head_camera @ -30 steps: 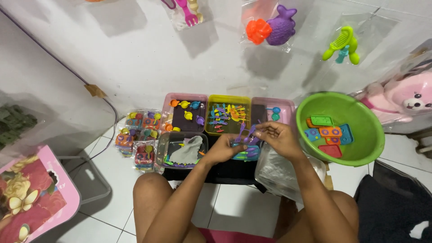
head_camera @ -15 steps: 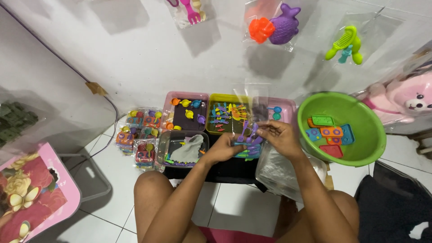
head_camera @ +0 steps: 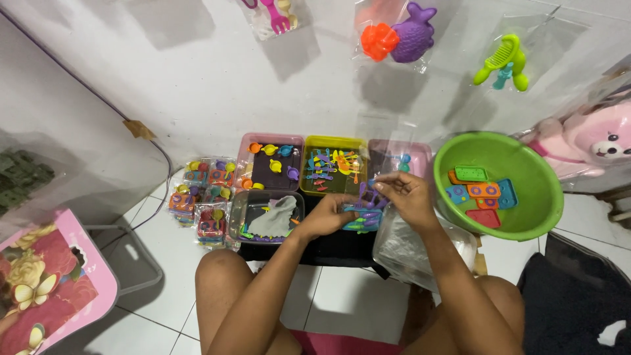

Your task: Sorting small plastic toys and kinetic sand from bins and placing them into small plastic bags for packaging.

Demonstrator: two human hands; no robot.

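Observation:
My left hand (head_camera: 328,215) holds a small bunch of blue and green plastic toy utensils (head_camera: 361,222) over a black low stand (head_camera: 328,246). My right hand (head_camera: 404,194) pinches a purple toy piece (head_camera: 368,195) just above that bunch, and a clear plastic bag stands up behind it. The two hands almost touch. Behind them sit a pink tray (head_camera: 271,141) with small toy cups, a yellow tray (head_camera: 332,142) full of toy cutlery and another pink tray (head_camera: 420,152). A clear box (head_camera: 240,210) with a grey item inside lies left of my left hand.
A green basin (head_camera: 526,171) with flat coloured toy blocks is at the right. Packed toy sets (head_camera: 200,197) lie on the floor at left. A stack of clear bags (head_camera: 411,246) rests by my right knee. Bagged toys hang on the wall; a pink plush (head_camera: 591,141) sits far right.
The hands stay in the same place over the stand; my right hand has shifted slightly with the purple piece and clear bag. The view drifted a little.

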